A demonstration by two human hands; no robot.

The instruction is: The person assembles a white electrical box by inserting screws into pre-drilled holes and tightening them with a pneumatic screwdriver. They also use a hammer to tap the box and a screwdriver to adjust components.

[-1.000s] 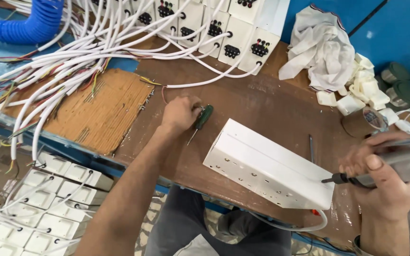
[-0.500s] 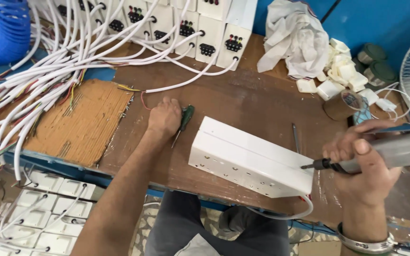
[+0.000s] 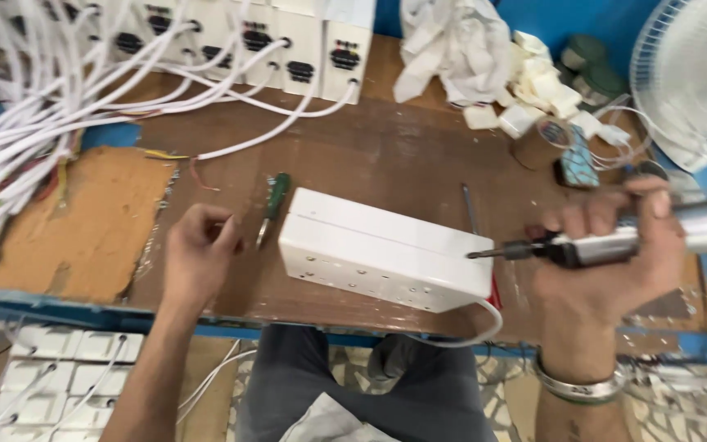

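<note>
From the head view, your right hand point(image 3: 607, 262) has its fingers wrapped tight round a silver powered screwdriver point(image 3: 615, 241), whose bit lies level and points left, its tip at the right end of the white socket box point(image 3: 382, 258). That box rests on the brown bench point(image 3: 386, 155) near the front edge, its long axis running from the left toward the right front corner, slightly slanted, the screw-holed face turned toward you and a white cable leaving its right end. Your left hand point(image 3: 198, 254) rests on the bench just left of the box, fingers loosely curled and holding nothing, beside a green-handled screwdriver point(image 3: 272, 205). I'd judge the fastening only under way: whether any hole already carries a screw is too small to tell.
</note>
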